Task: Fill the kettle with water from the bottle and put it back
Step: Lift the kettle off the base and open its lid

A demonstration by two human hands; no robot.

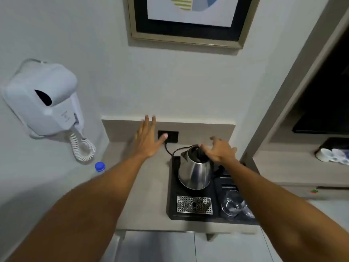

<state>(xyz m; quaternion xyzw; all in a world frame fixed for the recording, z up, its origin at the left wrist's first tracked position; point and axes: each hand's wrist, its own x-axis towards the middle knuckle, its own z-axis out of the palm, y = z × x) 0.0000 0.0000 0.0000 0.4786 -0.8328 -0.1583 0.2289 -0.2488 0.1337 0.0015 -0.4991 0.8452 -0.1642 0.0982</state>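
A steel kettle (194,172) with a black lid stands on a black tray (172,195) on the small counter. My right hand (219,150) hovers over the kettle's top and handle with fingers spread, holding nothing. My left hand (148,140) is stretched out flat with fingers apart, left of the kettle and in front of the black wall socket (171,136). The water bottle's blue cap (99,166) shows at the counter's left edge; my left forearm hides the rest of the bottle.
On the tray are a perforated metal drip plate (194,204) and upturned glasses (233,203). A wall hair dryer (43,103) with coiled cord hangs left. The kettle's black cord (168,150) runs to the socket. A framed picture (190,19) hangs above; a shelf with cups (332,155) is right.
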